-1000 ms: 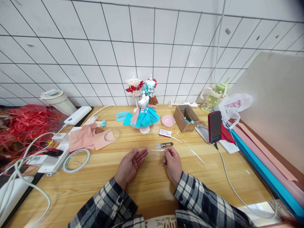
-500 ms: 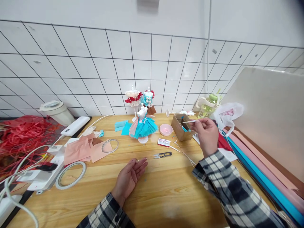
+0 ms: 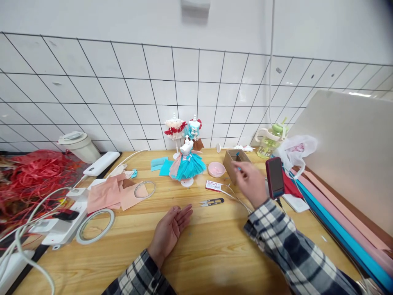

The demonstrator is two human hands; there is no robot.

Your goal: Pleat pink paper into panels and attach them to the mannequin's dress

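Note:
My left hand (image 3: pixel 172 229) rests on the wooden table with its palm turned up and its fingers stretched out, holding nothing. Just beyond its fingertips lie small thread snips (image 3: pixel 212 202) with dark handles. My right hand (image 3: pixel 252 184) is at the near side of a small brown cardboard box (image 3: pixel 231 166), covering part of it. Its fingers are pinched together; what they hold, if anything, is too small to make out. A bit of blue shows by the fingertips. Left of the box are a pink dish (image 3: pixel 216 169) and a mini mannequin in a turquoise tulle skirt (image 3: pixel 188 166).
Two more dressed mini mannequins (image 3: pixel 175 130) stand behind. Peach fabric pieces (image 3: pixel 106 193), a tape roll (image 3: pixel 95 226) and a power strip (image 3: pixel 66 229) lie left. Right of my right hand are a dark red phone-like device (image 3: pixel 274 177), a plastic bag (image 3: pixel 297 147) and coloured sheets (image 3: pixel 334 217).
My right hand has moved left and down across the box, and the thin pale strip it held no longer shows. The dark red device has come into sight. My left hand stays put.

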